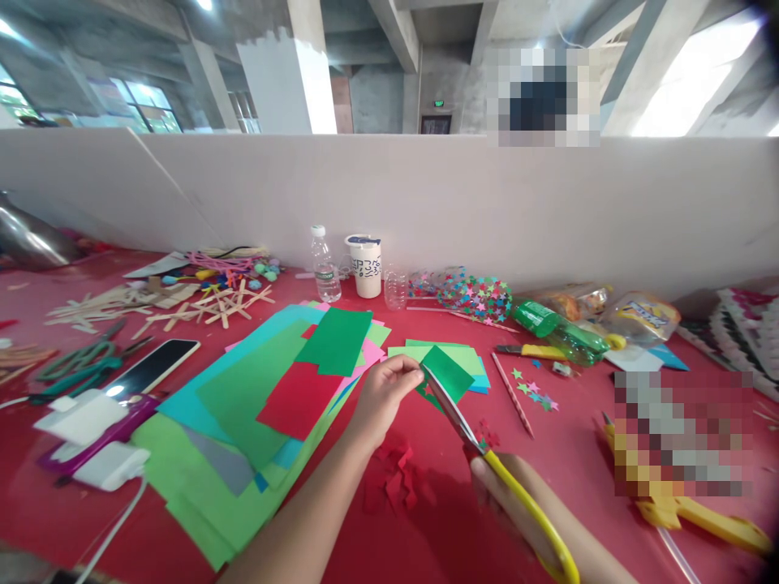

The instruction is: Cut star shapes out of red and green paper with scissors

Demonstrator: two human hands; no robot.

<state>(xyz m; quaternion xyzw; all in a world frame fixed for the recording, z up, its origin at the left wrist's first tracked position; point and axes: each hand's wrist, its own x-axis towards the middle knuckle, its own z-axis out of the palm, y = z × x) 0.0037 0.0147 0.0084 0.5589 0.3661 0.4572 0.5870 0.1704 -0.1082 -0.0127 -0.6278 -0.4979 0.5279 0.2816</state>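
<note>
My left hand [386, 393] is closed in a pinch, with thumb and forefinger at the left edge of a dark green piece of paper [451, 371]. Yellow-handled scissors [517, 491] are in my right hand [508, 487]; their blades point up and left, reaching the paper near my left fingertips. The blades look nearly together and cover part of the sheet. Red paper scraps [402, 478] lie on the table between my forearms. Small red cut bits [487, 434] lie beside the scissors' pivot.
Coloured paper sheets [243, 405] spread out on the left, near a phone [155, 369] and white chargers [113, 466]. At the back stand a water bottle [327, 276] and a paper cup [366, 272]. A green bottle [560, 332], utility knife [539, 351] and yellow glue gun [657, 495] lie right.
</note>
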